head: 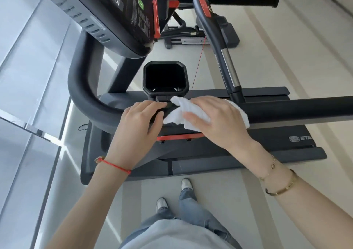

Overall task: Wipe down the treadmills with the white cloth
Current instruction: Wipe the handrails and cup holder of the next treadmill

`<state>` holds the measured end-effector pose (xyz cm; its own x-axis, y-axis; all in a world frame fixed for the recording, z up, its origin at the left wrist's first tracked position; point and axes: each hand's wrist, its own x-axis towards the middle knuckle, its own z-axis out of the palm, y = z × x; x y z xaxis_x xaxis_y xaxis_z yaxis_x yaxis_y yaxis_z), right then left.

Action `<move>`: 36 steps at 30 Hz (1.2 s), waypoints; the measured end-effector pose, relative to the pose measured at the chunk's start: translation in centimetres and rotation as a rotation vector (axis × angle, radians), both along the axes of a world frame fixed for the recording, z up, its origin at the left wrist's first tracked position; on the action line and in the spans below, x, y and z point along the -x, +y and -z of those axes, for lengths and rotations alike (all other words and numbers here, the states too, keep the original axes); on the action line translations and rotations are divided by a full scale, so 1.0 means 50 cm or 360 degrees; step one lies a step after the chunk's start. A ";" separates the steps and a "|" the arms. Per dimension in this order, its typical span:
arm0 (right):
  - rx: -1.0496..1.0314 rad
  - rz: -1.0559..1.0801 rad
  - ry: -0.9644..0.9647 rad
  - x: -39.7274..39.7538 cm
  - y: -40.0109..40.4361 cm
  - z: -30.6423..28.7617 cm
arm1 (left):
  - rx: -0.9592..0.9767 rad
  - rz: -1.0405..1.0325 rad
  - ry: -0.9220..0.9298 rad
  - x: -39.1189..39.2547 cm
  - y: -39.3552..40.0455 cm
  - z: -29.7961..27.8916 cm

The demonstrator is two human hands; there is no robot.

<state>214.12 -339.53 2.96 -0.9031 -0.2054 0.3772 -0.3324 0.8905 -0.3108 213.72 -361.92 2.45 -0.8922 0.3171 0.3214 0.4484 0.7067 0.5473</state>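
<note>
White cloth [205, 115] lies bunched on the black side handrail [298, 110] of a treadmill [219, 149], near where the rail bends toward the console [114, 13]. The right hand [215, 118] rests on top of the cloth, palm down, fingers nearly straight and spread, thumb along the near edge, pressing it onto the rail. Folds of cloth stick out past the fingertips on the left and from under the palm on the right.

The left hand [140, 121] is just beside the cloth, to its left, on the same rail. Its fingers curl over the far side of the bar and its thumb hooks the near side, so it grips the rail; the fingertips almost touch the loose end of the cloth.

Just beyond both hands sits a square black cup holder [165, 77], open at the top. A thin red cord [198, 65] hangs from the console down toward the rail. The left wrist wears a red string bracelet [114, 165]; the right forearm wears gold bracelets [280, 183]. Below, the person's jeans [189, 203] and pale shoes stand on a light floor [238, 201] beside the treadmill's deck.
</note>
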 end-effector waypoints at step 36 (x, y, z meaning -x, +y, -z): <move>-0.0132 0.0361 0.0575 -0.032 0.823 0.057 | 0.0174 -0.0002 0.0048 -0.026 0.801 0.017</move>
<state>215.70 -298.37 0.10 -0.7418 -0.0598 0.6679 -0.1995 0.9706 -0.1347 215.00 -321.86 1.60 -0.8831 0.3507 0.3118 0.4626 0.7620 0.4531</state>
